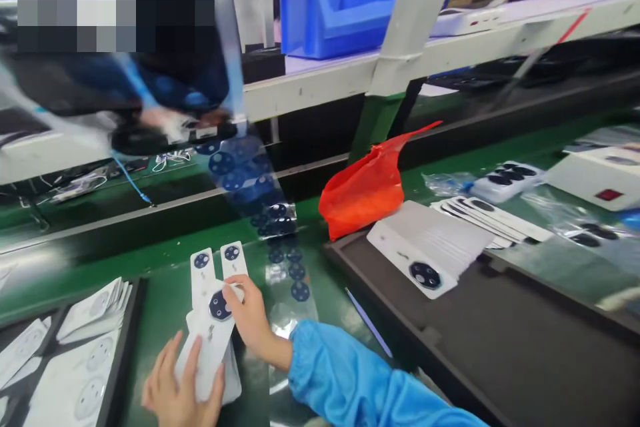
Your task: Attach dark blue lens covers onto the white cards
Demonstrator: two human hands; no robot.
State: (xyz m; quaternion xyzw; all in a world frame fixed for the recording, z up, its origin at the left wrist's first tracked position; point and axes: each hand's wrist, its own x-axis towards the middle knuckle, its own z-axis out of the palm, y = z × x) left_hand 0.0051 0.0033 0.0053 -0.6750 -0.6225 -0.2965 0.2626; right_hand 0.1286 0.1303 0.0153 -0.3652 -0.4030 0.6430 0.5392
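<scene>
A white phone back panel (207,350) with a dark round camera piece (220,305) near its top is between my hands, over a stack of similar panels (233,380). My left hand (183,380) grips its lower part, fingers spread across the face and edges. With thumb and fingers closed, my right hand (250,312) pinches the upper right edge beside the camera piece. Just beyond lie two smaller-looking white panels, one on the left (202,273) and one on the right (233,259), each with a dark camera circle.
A clear strip with dark round stickers (300,290) runs to the right. Beside it are a purple stick (369,321) and a black tray (525,340) with stacked panels (425,250). A red bag (363,193) stands behind. Another black tray (131,327) is left. Someone sits opposite.
</scene>
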